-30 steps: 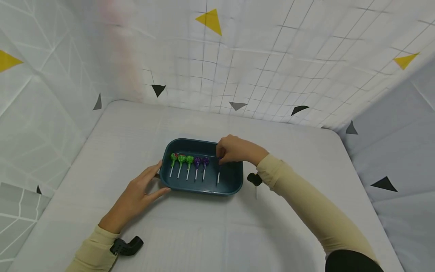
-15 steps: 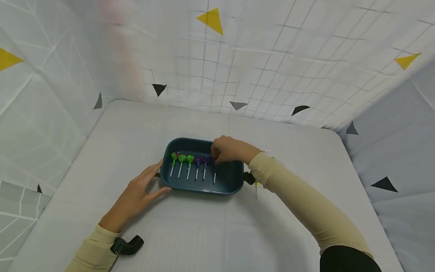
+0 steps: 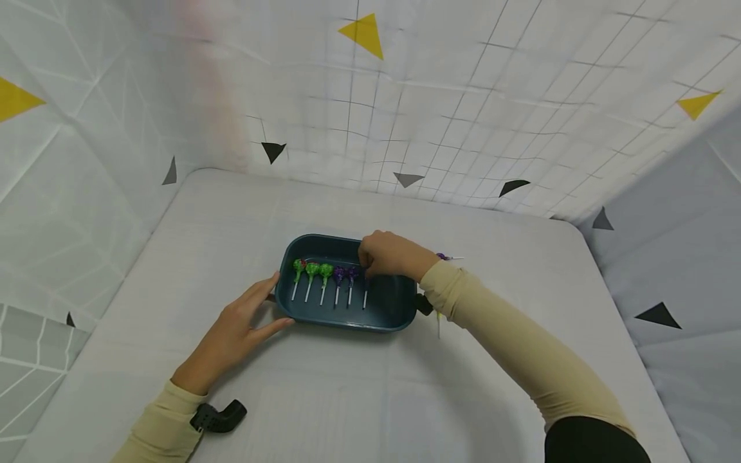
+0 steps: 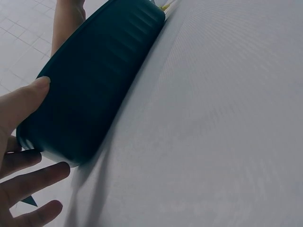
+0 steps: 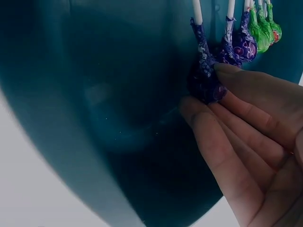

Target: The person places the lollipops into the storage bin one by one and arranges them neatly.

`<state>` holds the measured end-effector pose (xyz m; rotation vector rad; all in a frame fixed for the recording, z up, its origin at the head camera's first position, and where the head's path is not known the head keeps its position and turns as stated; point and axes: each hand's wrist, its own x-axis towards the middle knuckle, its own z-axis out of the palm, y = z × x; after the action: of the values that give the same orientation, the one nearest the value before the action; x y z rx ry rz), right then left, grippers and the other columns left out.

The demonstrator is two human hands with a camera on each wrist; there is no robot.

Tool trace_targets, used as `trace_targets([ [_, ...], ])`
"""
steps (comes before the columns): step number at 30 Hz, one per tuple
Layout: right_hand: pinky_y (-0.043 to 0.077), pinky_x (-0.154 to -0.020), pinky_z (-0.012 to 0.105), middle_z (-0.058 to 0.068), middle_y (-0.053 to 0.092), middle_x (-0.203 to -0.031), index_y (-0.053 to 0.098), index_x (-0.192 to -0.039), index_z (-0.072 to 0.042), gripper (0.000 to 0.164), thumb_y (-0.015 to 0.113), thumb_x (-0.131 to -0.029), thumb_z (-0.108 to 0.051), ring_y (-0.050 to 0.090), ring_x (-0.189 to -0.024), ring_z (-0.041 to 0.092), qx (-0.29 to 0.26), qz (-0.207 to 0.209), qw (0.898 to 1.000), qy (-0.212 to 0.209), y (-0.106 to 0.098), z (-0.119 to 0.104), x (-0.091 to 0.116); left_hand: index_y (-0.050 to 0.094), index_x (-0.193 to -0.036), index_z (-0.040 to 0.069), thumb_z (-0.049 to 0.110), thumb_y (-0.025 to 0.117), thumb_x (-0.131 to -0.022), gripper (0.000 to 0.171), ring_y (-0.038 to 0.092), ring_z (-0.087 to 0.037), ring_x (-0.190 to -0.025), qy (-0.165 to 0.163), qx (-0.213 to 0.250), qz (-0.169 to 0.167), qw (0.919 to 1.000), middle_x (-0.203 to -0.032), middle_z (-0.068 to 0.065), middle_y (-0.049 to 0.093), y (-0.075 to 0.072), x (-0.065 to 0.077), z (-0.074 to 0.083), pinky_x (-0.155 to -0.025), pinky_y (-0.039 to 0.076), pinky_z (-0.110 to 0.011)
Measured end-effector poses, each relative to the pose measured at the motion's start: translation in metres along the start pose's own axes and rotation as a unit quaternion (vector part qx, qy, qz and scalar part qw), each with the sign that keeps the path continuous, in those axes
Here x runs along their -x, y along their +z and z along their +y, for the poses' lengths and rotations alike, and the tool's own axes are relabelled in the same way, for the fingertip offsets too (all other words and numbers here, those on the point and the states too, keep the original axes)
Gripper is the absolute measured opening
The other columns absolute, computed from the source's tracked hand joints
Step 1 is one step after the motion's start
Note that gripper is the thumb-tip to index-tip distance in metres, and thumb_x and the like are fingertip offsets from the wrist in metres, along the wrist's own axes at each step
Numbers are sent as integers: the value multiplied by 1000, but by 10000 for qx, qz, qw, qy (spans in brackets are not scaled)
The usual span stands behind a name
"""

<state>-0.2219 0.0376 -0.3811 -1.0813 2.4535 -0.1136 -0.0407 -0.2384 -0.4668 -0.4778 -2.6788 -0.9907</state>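
In the head view, a dark teal tray (image 3: 390,308) lies on the white table. Inside it, green-wrapped lollipops (image 3: 312,270) and two purple-wrapped lollipops (image 3: 339,275) form a row, sticks toward the person. My right hand (image 3: 395,254) reaches over the far rim and pinches another purple lollipop (image 5: 203,87) by its wrapped head, between thumb and fingertips. Its stick points the same way as the others, beside the right end of the row. My left hand (image 3: 234,328) spans the tray's left end with fingers spread; its thumb (image 4: 38,90) touches the rim in the left wrist view.
Right of the tray, partly behind the right forearm, lie a purple lollipop (image 3: 442,256) and a yellow-wrapped one (image 3: 439,317). A black device (image 3: 219,418) is strapped to the left wrist. White sheets (image 3: 440,96) with coloured triangles hang around the table.
My right hand has shifted a little left within the tray, bringing its purple lollipop closer to the row. The left hand has stayed at the tray's end.
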Motion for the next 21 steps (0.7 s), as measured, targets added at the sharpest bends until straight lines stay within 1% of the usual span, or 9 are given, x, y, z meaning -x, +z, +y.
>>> trace_targets([
  [6,62,-82,34,8,77,-101,78,-101,-5,16,83,-89,-14,71,-90,19,35,-53,10000,-52,-1,-5,-2,38,-159,5,25,89,-82,94,57,-34,-136,-10,-19,17,10000,-153,-15,54,0,0,0,-106,53,-53],
  [13,63,-81,34,9,77,-101,78,-100,-4,16,83,-88,-13,72,-89,19,115,-152,9998,-26,-2,-8,-3,38,-160,5,27,88,-84,93,56,-33,-138,-1,40,-34,10000,-154,-14,53,0,-1,0,-108,52,-52],
  [21,62,-79,33,8,78,-99,77,-100,-5,16,84,-88,-14,71,-86,18,177,-204,9996,50,-1,-9,-6,38,-160,5,27,88,-84,94,58,-33,-136,-12,-35,-15,10000,-153,-15,54,1,0,-2,-107,53,-52],
])
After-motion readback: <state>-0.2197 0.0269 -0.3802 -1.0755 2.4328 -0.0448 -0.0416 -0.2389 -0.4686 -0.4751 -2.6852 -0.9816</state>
